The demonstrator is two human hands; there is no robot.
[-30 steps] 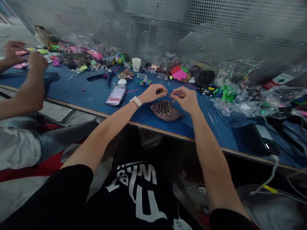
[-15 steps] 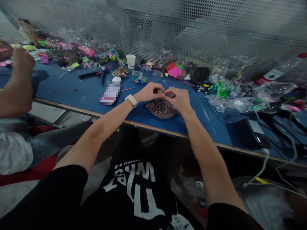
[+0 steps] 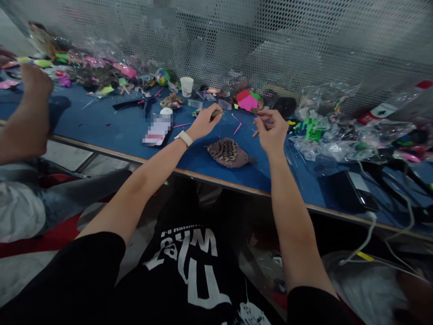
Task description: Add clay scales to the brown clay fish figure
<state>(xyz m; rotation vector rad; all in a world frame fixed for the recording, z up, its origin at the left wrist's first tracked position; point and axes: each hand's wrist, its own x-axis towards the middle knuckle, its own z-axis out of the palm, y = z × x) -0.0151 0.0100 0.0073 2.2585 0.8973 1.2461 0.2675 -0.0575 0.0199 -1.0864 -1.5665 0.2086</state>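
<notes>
A flat brown clay piece (image 3: 229,153), shaped like a fish with wavy raised strips on it, lies on the blue table in front of me. My left hand (image 3: 204,122) is above and behind its left end, closed round a small lump of brownish clay (image 3: 216,114). To the right, my right hand (image 3: 272,131) hovers with thumb and fingertips pressed close together; whatever is between them is too small to name. Between the hands, a pink stick (image 3: 237,128) rests on the table.
A phone (image 3: 157,130) lies left of my left wrist. Behind are a paper cup (image 3: 186,86), a red and pink clay piece (image 3: 248,100) and plastic bags. A power bank (image 3: 359,189) is at right. Another person's arm (image 3: 30,110) rests at far left.
My hands have parted: the left moved back and left with the lump, the right moved to the right. The clay piece and the pink stick are now uncovered.
</notes>
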